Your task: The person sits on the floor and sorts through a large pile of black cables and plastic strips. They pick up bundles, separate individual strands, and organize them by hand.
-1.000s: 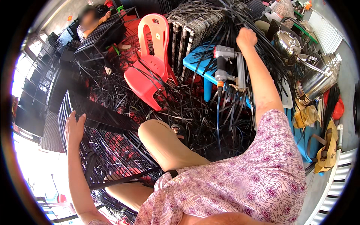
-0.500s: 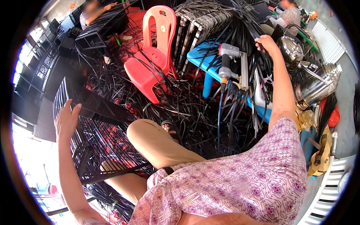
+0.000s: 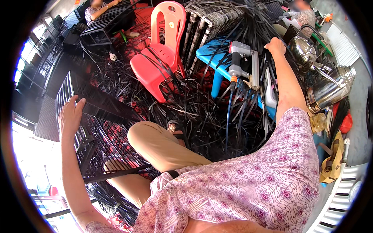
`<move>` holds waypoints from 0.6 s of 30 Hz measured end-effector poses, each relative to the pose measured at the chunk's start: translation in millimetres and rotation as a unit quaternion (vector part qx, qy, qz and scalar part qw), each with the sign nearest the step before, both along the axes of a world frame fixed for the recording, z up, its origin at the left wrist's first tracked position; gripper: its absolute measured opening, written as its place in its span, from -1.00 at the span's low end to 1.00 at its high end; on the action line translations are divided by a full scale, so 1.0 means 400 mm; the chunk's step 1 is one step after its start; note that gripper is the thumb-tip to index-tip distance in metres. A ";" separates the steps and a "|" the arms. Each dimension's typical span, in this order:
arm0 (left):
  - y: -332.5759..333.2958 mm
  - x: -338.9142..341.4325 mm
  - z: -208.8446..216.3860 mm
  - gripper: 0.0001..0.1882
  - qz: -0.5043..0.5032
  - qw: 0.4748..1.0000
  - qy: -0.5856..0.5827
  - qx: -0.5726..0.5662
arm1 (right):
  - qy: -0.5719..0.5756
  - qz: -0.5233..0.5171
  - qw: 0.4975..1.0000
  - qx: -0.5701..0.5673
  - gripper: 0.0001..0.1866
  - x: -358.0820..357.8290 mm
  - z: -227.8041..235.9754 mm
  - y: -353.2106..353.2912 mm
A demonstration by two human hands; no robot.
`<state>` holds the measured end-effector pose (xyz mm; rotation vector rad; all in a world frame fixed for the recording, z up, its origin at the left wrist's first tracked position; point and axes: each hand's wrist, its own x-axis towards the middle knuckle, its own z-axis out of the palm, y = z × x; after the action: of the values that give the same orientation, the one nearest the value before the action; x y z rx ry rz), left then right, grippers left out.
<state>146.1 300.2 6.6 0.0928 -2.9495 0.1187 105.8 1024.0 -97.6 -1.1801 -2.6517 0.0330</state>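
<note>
My left hand (image 3: 70, 118) rests on the edge of a black frame strung with strips (image 3: 87, 136), which leans beside my legs. Its fingers lie stretched over the edge, with the thumb apart. My right arm reaches far forward to a bundle of long black plastic strips (image 3: 259, 29). There my right hand (image 3: 276, 47) is closed among the strips; its fingertips are partly hidden. Nearer to me, a grey and black air nailer (image 3: 237, 64) with a blue hose lies on a blue plastic stool (image 3: 211, 54), strips around it.
A red plastic chair (image 3: 159, 54) stands ahead, strips across its seat. Woven panels (image 3: 211, 21) are stacked behind the stool. At right are a steel kettle (image 3: 302, 50), a steel flask (image 3: 328, 91) and a yellow bag (image 3: 332, 159). Two people (image 3: 97, 11) work farther off. Loose strips cover the floor.
My right hand has turned and moved slightly, its fingers now more closed over. My left hand stays on the frame's edge. The view has shifted a little.
</note>
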 end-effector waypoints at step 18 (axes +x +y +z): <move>-0.031 -0.001 -0.006 -0.38 -0.029 0.998 0.002 0.063 | 0.092 0.224 0.816 -0.525 -0.82 -0.004 0.201 0.176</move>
<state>145.6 288.0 4.2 0.0260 -2.9504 -0.0761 104.2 1094.3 -17.1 -0.6018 -2.6132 1.7630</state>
